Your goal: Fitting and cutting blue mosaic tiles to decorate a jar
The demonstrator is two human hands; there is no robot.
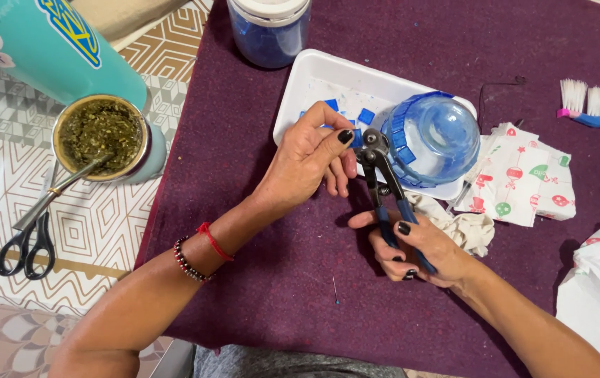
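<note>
1. Nearest the camera, the right hand [415, 248] wraps its fingers tight round the blue handles of the nippers [384, 192], pressed together on the grips; the metal head points up and away.
2. The left hand [310, 157] meets that head with thumb and forefinger pinched at the jaws. What it pinches there is too small to tell.
3. Just beyond, a white tray [314, 77] holds loose blue tiles [366, 115] on a dusting of chips.
4. A clear glass bowl [431, 138] lies in the tray with a band of blue tiles already stuck round its rim; the rest of the glass looks bare, so I judge the covering just begun.
5. Further out on the purple bench [258, 231]: crumpled patterned paper [524, 182], a small brush [594, 112], a jar of blue pieces [269, 31].
6. Left of the cloth sit a cup of green herb [102, 134] and scissors [26, 245].
</note>
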